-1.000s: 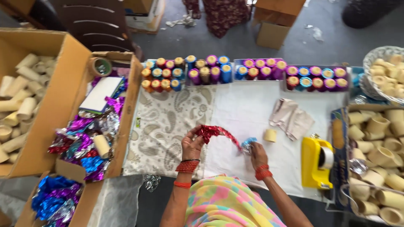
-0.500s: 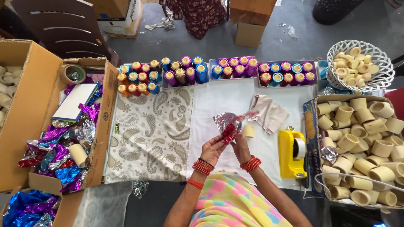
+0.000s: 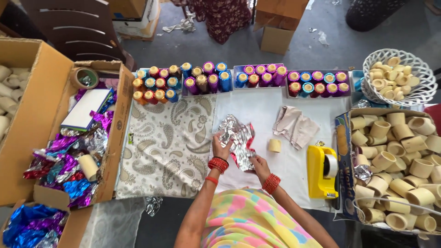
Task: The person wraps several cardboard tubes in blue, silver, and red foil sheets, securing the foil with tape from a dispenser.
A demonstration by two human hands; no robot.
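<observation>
Low surface [image 3: 271,110] under a white cloth, with a grey paisley-print cloth [image 3: 165,142] over its left part. Far left, big open cardboard box of cream tubes [image 3: 32,115]; next to it a narrower cardboard box of purple, blue and silver foil scraps [image 3: 80,151], tape roll in its far corner. Right side, cardboard box packed with cream cardboard cones [image 3: 395,156], and beyond it a white wire basket of the same cones [image 3: 398,76]. Along the far edge of the surface, a row of foil-wrapped spools in orange, blue, purple and pink [image 3: 239,78], grouped in trays. Yellow tape dispenser [image 3: 321,172] sits near the right box. Crumpled beige cloth [image 3: 294,126] lies mid-surface, one small cream cone [image 3: 274,145] just beside it.

You hold a crinkled sheet of silver foil with a red underside [image 3: 239,138] over the white cloth, centre of the surface, just in front of you. Your left hand [image 3: 221,147] is pinched closed on the sheet's left edge. Your right hand [image 3: 258,163] is clamped on its lower corner. Red bangles on both wrists.
</observation>
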